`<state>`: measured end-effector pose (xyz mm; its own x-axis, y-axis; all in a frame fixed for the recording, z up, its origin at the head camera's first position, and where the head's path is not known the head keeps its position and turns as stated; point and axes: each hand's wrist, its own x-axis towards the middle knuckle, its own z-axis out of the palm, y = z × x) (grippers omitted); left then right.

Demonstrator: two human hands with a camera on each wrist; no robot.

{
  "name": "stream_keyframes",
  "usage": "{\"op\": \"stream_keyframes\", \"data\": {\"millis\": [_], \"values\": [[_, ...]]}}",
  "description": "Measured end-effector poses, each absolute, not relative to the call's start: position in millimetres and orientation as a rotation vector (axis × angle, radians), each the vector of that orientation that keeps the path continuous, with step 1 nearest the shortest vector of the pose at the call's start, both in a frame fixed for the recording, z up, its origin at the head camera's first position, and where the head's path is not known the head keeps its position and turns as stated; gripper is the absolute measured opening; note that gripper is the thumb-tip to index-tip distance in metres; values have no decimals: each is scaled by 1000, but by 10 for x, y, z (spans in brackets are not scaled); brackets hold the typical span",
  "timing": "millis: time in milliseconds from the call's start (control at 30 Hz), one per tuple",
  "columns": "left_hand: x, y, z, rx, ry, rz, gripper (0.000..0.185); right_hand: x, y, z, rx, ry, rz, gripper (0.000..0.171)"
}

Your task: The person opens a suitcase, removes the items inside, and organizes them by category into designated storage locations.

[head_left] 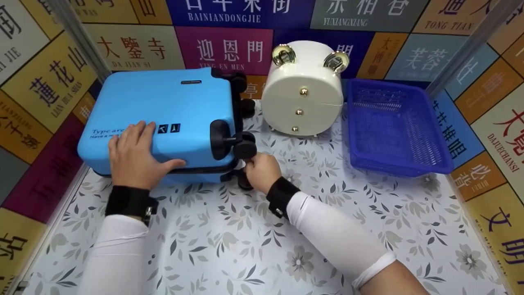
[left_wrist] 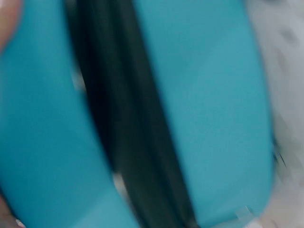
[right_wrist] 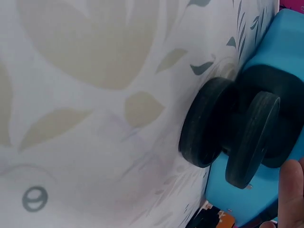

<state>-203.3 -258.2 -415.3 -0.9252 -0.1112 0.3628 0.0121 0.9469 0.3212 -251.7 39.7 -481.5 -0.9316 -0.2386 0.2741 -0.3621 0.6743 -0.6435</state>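
Suitcase (head_left: 163,119), bright blue and hard-shelled, lies flat on its broad side on the leaf-print table (head_left: 327,229), its black wheels pointing to the right toward the person's right hand. The left hand (head_left: 137,157) rests on the upper face: its fingers (head_left: 135,133) lie straight and slightly spread over the printed lettering, with the thumb stretched out along the near edge just above the dark zipper seam. Pressed flat like this, the palm seems meant to steady the case so it does not slide or rock. The left wrist view, blurred, shows only blue shell on either side of that black seam (left_wrist: 128,133).

The right hand (head_left: 262,170) is at the near right corner, knuckles up, its fingers curled down round the lower wheel (head_left: 245,182), which sits just below and behind them; the upper wheel (head_left: 245,148) stands right above the fingertips, touching or nearly so. How firmly the fingers grip cannot be told, since the hand hides them. The right wrist view shows a twin caster (right_wrist: 228,130) against the table, with one fingertip (right_wrist: 290,194) just beside it on the blue corner.

Beyond the right hand's fingers stands a cream round case (head_left: 302,88) with gold studs and two gold-rimmed wheels on top, and farther right a blue basket (head_left: 399,131), both well apart from either hand.
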Motion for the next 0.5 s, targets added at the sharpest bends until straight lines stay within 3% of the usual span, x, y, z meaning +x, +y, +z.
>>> {"op": "stream_keyframes", "data": {"millis": [200, 500], "values": [[-2038, -2584, -4215, 106, -2666, -426, 120, -2338, 332, -4822, 597, -2712, 1108, 30], [-2052, -2258, -4280, 208, -2622, -383, 120, -2229, 135, -4833, 646, -2721, 1105, 21]]}}
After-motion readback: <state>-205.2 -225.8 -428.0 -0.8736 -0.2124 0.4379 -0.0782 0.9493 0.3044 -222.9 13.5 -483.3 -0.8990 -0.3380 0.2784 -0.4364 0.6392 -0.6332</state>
